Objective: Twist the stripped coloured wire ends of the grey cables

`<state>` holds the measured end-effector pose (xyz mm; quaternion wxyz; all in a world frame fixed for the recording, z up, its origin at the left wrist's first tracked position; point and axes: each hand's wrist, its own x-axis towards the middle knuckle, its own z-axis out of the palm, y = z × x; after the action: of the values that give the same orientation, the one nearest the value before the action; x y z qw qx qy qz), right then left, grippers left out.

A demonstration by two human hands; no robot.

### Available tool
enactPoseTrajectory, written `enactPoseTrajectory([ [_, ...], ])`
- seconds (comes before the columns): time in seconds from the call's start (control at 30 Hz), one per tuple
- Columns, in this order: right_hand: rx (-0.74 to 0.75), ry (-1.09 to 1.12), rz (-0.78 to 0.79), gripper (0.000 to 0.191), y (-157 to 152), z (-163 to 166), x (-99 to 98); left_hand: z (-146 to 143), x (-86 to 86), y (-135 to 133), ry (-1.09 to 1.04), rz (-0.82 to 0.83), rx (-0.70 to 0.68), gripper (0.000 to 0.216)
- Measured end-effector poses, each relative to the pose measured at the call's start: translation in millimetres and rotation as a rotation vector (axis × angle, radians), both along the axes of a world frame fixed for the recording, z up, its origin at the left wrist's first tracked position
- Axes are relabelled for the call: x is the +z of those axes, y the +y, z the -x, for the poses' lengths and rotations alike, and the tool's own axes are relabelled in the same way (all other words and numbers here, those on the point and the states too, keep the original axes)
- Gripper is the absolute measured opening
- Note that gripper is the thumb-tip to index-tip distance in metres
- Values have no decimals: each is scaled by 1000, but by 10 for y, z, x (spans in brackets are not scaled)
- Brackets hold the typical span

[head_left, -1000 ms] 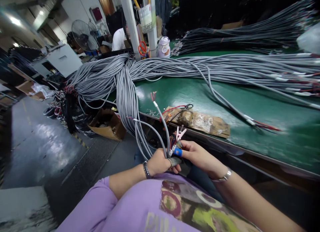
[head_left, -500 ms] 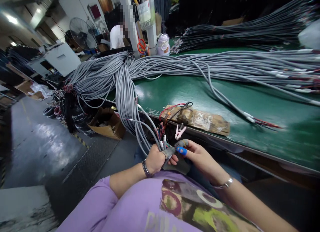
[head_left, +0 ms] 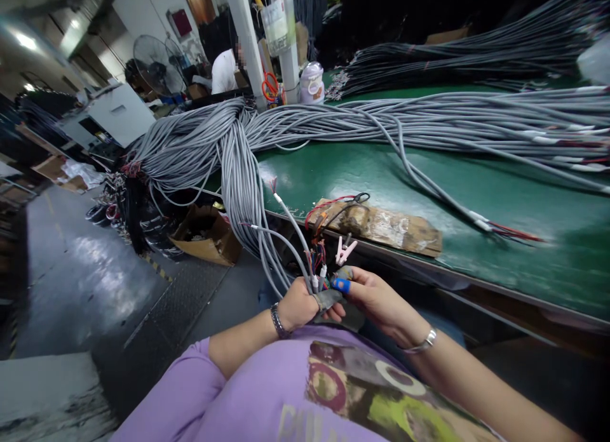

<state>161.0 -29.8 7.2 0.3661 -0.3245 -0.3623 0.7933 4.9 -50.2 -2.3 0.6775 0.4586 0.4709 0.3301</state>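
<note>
My left hand (head_left: 305, 302) is closed around the ends of several grey cables (head_left: 288, 244), its thumb wrapped in dark tape. Thin coloured wires (head_left: 318, 254) fan out of the white-banded cable ends above that fist. My right hand (head_left: 365, 296), with a blue finger cover (head_left: 340, 285) on one finger, pinches at the wires right beside the left thumb. What exactly lies between its fingertips is too small to tell. Just above the right fingers a pink clip (head_left: 344, 250) sticks up at the table edge, close to a taped cardboard strip (head_left: 398, 231).
A thick bundle of grey cables (head_left: 324, 121) runs along the green table (head_left: 343, 172) and hangs over its left edge. Dark cables (head_left: 448, 61) lie at the back. A cardboard box (head_left: 204, 239) stands on the floor at left. A person (head_left: 223, 72) is in the background.
My right hand has shifted slightly toward my left hand, its fingertips now at the coloured wires. One loose cable end beside the bundle has swung up and right. The view has turned slightly.
</note>
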Motion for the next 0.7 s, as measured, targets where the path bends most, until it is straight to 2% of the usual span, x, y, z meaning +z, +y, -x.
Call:
enactPoseTrajectory([
  [0.2, -97, 9, -30, 32, -31, 78, 98, -28, 7, -2, 3, -39, 147, 50],
  [0.37, -195, 1, -8, 31, -25, 104, 121, -67, 46, 12, -70, 5, 279, 48],
  [0.57, -238, -80, -38, 30, -5, 70, 16, -79, 35, 9, -90, 24, 334, 46],
  [0.7, -228, -35, -21, 28, 56, -38, -111, -67, 113, 0, -136, 33, 343, 46],
])
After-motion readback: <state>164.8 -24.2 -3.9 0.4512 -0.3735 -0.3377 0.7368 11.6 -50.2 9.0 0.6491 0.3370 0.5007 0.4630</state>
